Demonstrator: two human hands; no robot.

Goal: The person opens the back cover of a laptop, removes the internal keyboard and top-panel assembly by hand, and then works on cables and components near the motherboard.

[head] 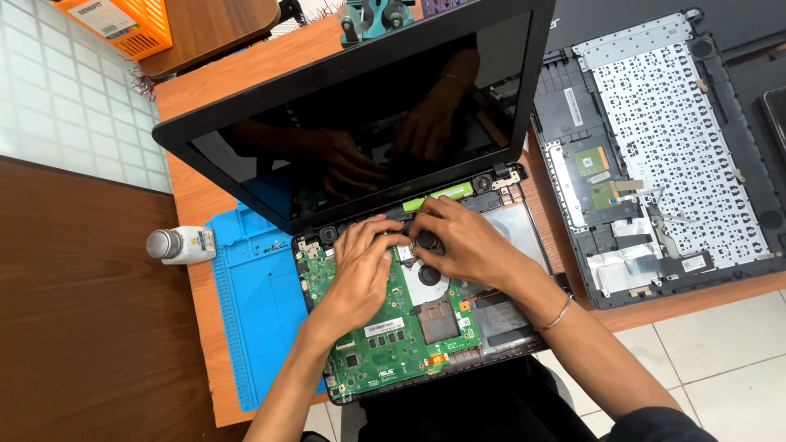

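An opened black laptop [344,123] lies on the wooden table with its top cover off, showing a green motherboard [385,344] and a round cooling fan [429,275]. My left hand [360,266] presses its fingertips onto the board's upper edge just below the hinge. My right hand [458,241] rests beside it, fingers curled over a small dark part by the fan; a thin bracelet sits on that wrist. Both hands touch each other near the hinge. The dark screen reflects them.
A blue silicone work mat [258,303] lies under the laptop's left side. A small white bottle [182,244] lies left of it. The removed keyboard cover [663,155] lies upside down at right. An orange crate [123,24] stands at top left.
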